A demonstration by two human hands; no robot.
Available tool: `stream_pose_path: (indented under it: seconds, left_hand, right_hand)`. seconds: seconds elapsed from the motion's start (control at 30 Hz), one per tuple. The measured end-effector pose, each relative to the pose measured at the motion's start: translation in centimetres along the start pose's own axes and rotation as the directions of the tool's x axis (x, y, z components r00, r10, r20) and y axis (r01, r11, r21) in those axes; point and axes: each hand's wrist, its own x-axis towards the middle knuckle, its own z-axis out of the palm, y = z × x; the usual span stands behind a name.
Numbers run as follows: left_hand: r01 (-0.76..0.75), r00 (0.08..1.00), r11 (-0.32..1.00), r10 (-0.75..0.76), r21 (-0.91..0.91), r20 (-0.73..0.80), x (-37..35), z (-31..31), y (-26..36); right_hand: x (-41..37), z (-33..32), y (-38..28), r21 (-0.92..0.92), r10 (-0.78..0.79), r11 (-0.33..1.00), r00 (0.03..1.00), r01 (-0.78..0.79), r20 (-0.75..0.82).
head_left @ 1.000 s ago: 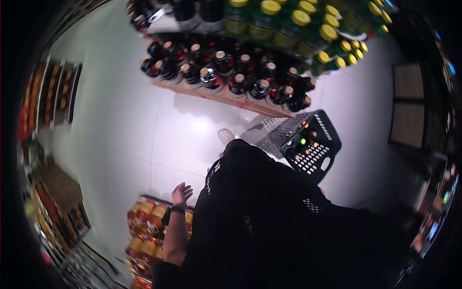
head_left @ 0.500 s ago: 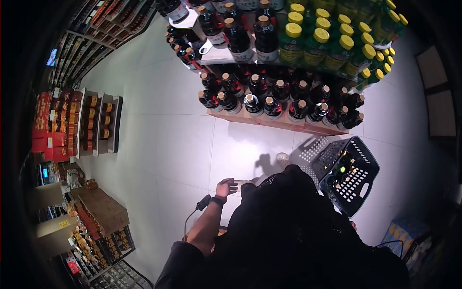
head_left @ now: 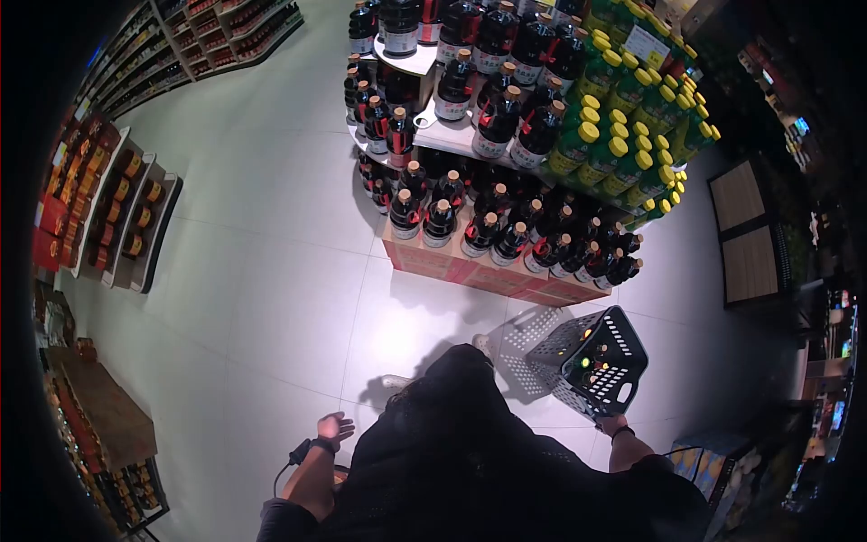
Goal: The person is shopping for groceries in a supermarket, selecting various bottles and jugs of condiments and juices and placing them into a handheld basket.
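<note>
My left hand (head_left: 335,428) hangs beside my body above the floor, fingers apart and holding nothing; a dark band with a cable is at its wrist. On the right, my right hand (head_left: 612,423) is closed at the near edge of a dark perforated shopping basket (head_left: 623,359), which stands tilted and has several bottles (head_left: 593,361) inside. Ahead is a tiered display with dark bottles with tan caps (head_left: 496,124) and green bottles with yellow caps (head_left: 607,150).
Cartons (head_left: 470,273) form the base of the display. Shelves of jars (head_left: 116,203) stand at the left, with a brown box (head_left: 99,406) nearer. A wood-panelled unit (head_left: 745,226) is at the right. Pale floor (head_left: 262,289) lies between them.
The view has shifted, and the display now shows more of its upper tiers and left side. My right hand has come into clear view at the basket. My left hand remains open.
</note>
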Motion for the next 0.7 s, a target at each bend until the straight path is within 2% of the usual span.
stream_pose_path:
  seconds: [0.1,0.13,0.17,0.23,0.27,0.37,0.4,0.43,0.5,0.63,0.7]
  left_hand:
    - [0.124,0.992,0.991,-0.123,0.043,-0.029,-0.1,-5.2,-2.6]
    - [0.126,0.992,0.99,-0.124,0.059,-0.028,-0.9,-6.2,-2.5]
    - [0.148,0.989,0.987,-0.146,0.063,-0.033,0.3,-7.6,-3.2]
    - [0.14,0.99,0.989,-0.139,0.045,-0.024,1.2,-8.6,-2.6]
    - [0.106,0.994,0.994,-0.105,0.035,-0.018,1.5,-8.6,-1.3]
    - [0.001,1.0,1.0,-0.002,-0.019,-0.015,2.3,-7.3,2.5]
    - [-0.061,0.998,0.998,0.061,-0.033,0.008,2.2,-6.7,4.0]
    - [-0.127,0.99,0.992,0.128,-0.019,0.059,1.8,-6.0,5.8]
    - [-0.215,0.972,0.977,0.215,-0.014,0.095,1.1,-4.6,9.1]
    - [-0.235,0.964,0.971,0.226,0.051,0.141,1.5,-3.7,13.4]
    - [-0.177,0.976,0.982,0.168,0.064,0.138,2.2,-4.2,14.9]
  right_hand:
    - [-7.3,-0.9,-9.1,0.147,0.102,0.983,0.991,-0.114,0.086]
    - [-7.4,-0.1,-9.5,0.087,0.039,0.995,0.999,-0.04,0.02]
    - [-3.8,1.3,-6.8,0.026,0.049,0.998,0.998,-0.05,0.037]
    - [-6.2,0.6,-10.4,-0.178,0.052,0.983,0.998,-0.056,-0.023]
    - [-6.5,1.0,-11.6,-0.243,0.057,0.969,0.998,-0.053,0.009]
    - [-7.5,2.8,-13.3,-0.451,-0.154,0.881,0.988,0.146,0.019]
    - [-10.9,2.4,-16.3,-0.25,-0.008,0.968,1.0,0.0,-0.03]
    - [-15.9,1.3,-21.1,-0.039,0.152,0.987,0.987,-0.153,-0.045]
    - [-14.2,3.1,-20.3,0.051,0.216,0.976,0.971,-0.211,-0.104]
    - [-13.9,5.4,-21.4,0.093,0.164,0.984,0.972,-0.15,-0.166]
    - [-15.5,5.9,-23.2,0.21,0.09,0.977,0.976,-0.047,-0.201]
